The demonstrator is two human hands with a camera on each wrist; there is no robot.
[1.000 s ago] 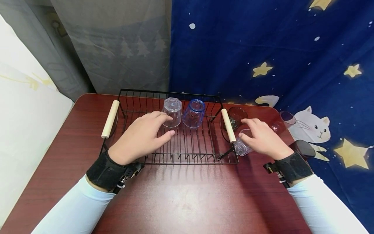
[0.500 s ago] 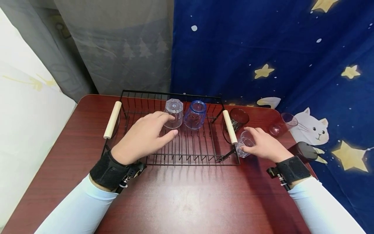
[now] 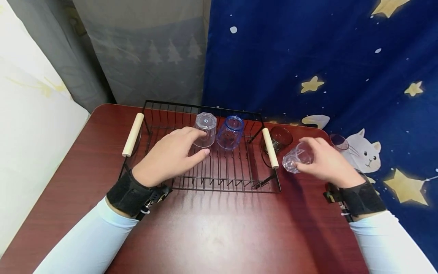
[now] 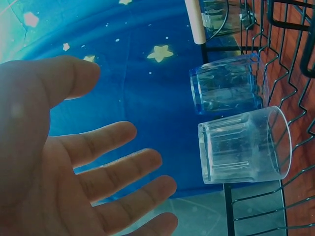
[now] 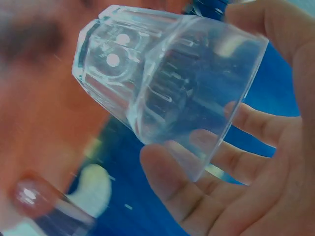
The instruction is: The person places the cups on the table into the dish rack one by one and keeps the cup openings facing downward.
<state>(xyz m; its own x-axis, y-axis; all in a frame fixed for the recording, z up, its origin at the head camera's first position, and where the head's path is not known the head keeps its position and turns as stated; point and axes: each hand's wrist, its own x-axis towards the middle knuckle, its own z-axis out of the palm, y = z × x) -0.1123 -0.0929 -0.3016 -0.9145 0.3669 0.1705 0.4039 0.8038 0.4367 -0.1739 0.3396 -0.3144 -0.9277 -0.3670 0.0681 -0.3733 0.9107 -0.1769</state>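
while the right grip [image 3: 323, 161] pinches a clear cup [image 3: 293, 158], the empty left grip [image 3: 171, 154] gapes near a rack [image 3: 270, 148] of upturned cups [image 3: 230, 134].

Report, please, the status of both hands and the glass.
Right hand grips clear glass near its rim. Left hand empty, over rack. Wooden handle stands between held glass and rack's upturned glasses.

What looked like a home, a blue curtain [image 3: 256, 57] (yellow stars, a cartoon cat) that hung behind the red-brown table [image 3: 212, 224], a grey tree-patterned curtain [image 3: 147, 45] behind the table's left part, a dish rack [image 3: 133, 135] that stood on the table.
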